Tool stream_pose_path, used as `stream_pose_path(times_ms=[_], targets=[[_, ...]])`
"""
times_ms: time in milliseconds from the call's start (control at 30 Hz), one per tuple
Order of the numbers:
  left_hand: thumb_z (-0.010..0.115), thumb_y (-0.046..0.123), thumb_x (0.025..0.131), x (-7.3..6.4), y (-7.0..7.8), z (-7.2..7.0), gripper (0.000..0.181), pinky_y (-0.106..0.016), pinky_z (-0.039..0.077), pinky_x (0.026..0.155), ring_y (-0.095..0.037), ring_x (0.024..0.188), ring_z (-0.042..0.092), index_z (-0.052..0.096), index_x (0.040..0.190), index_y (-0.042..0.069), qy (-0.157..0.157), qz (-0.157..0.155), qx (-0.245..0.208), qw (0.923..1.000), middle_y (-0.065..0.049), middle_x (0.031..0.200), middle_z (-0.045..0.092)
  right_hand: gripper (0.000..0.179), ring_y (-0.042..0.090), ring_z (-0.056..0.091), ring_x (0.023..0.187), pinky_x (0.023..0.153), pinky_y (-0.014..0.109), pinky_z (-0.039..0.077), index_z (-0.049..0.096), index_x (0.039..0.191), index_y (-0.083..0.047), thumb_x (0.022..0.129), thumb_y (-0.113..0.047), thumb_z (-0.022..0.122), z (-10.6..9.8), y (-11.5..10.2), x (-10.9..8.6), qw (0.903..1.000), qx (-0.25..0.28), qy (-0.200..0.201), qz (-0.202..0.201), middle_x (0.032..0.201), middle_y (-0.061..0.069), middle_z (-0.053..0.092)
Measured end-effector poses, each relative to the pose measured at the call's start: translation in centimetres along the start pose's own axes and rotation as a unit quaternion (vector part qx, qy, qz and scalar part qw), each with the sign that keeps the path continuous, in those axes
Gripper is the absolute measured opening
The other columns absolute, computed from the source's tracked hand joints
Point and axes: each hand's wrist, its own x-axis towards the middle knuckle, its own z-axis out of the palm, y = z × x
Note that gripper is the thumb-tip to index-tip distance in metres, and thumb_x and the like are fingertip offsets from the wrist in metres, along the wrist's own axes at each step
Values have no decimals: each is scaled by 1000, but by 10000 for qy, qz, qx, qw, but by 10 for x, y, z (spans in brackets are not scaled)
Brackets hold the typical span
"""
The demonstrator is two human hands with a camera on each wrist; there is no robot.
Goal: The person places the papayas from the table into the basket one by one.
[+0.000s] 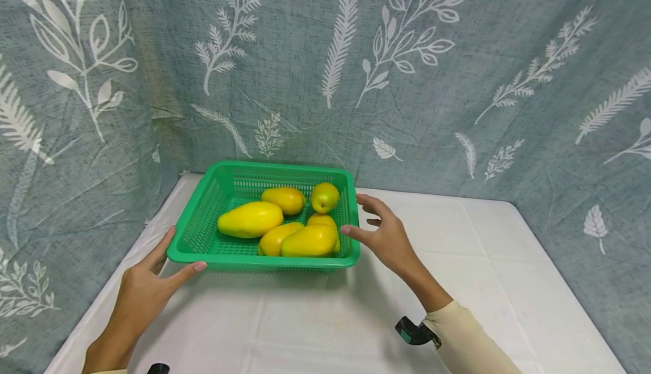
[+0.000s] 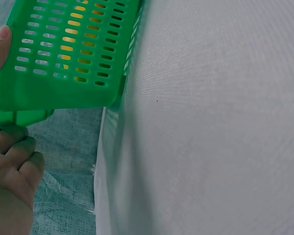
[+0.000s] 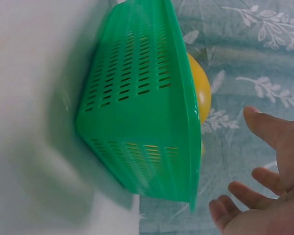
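Note:
A green plastic basket with slotted walls stands on the white-covered table, holding several smooth yellow fruits that look like mangoes or papayas. One long fruit lies to the left, and a greener one sits in the back right corner. My left hand grips the front left corner; the left wrist view has its fingers curled at the rim and the thumb on the other side. Beside the right rim is my right hand, fingers spread. In the right wrist view that hand shows apart from the basket, holding nothing.
Blue-grey cloth with white leaf prints hangs behind the table and along both sides. The basket is near the back left edge of the white tablecloth. A black wrist device is worn at the right sleeve.

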Motion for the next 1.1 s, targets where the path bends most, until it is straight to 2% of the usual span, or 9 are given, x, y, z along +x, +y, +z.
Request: stream_pose_path(times_ms=[233, 433, 567, 667, 767, 900, 1000, 1100], targets=[[82, 45, 95, 0, 0, -1, 99, -72, 42, 102, -61, 141, 43, 20, 170, 27, 18, 14, 31, 10000, -25, 167, 33, 75, 31, 52, 144, 114, 52, 47, 51, 157, -11, 94, -35, 84, -3, 3, -5, 9999, -7, -73, -75, 158, 8, 54], [79, 47, 96, 3, -1, -1, 100, -74, 40, 104, -60, 146, 39, 17, 171, 25, -74, 90, 77, 9999, -25, 168, 30, 64, 29, 56, 140, 111, 55, 49, 56, 154, -16, 98, -40, 78, -15, 12, -22, 9994, -264, -198, -139, 154, 2, 58], [73, 55, 99, 6, 1, -5, 102, -77, 37, 102, -63, 147, 34, 9, 172, 24, -352, 236, 511, 9978, -30, 168, 27, 54, 28, 60, 135, 107, 57, 51, 60, 150, -19, 103, -44, 70, -31, 26, -42, 9965, -789, -183, -216, 151, 0, 61], [65, 59, 102, 6, 0, -11, 99, -79, 33, 102, -65, 146, 30, 5, 172, 23, -643, 427, 987, 9921, -34, 169, 22, 52, 29, 59, 135, 106, 58, 51, 60, 150, -21, 105, -47, 66, -48, 38, -60, 9911, -1302, -195, -171, 149, 1, 61], [56, 58, 107, 7, -1, -20, 92, -82, 29, 101, -62, 150, 26, 8, 173, 17, -765, 696, 1429, 9843, -33, 170, 20, 54, 32, 54, 139, 109, 62, 46, 59, 151, -18, 107, -48, 63, -66, 50, -78, 9807, -1932, -259, -119, 150, 5, 60], [53, 54, 109, 9, 2, -28, 87, -84, 28, 99, -58, 155, 22, 12, 172, 9, -558, 1002, 1729, 9782, -30, 171, 23, 55, 38, 53, 139, 109, 67, 41, 59, 150, -12, 108, -46, 63, -92, 65, -94, 9555, -2928, -190, -302, 149, 11, 61], [54, 52, 110, 13, 8, -31, 89, -84, 25, 103, -58, 156, 14, 9, 172, 7, -508, 1217, 1736, 9760, -29, 173, 17, 54, 42, 57, 134, 104, 69, 42, 60, 148, -10, 107, -44, 65, -114, 73, -98, 9358, -3503, -7, -401, 146, 15, 64], [54, 53, 109, 21, 18, -33, 91, -86, 18, 108, -59, 157, 5, 5, 171, 7, -579, 1419, 1837, 9710, -25, 176, 7, 60, 48, 52, 136, 102, 72, 40, 57, 151, -8, 106, -47, 64, -136, 78, -95, 9224, -3857, -9, -219, 151, 22, 58]])
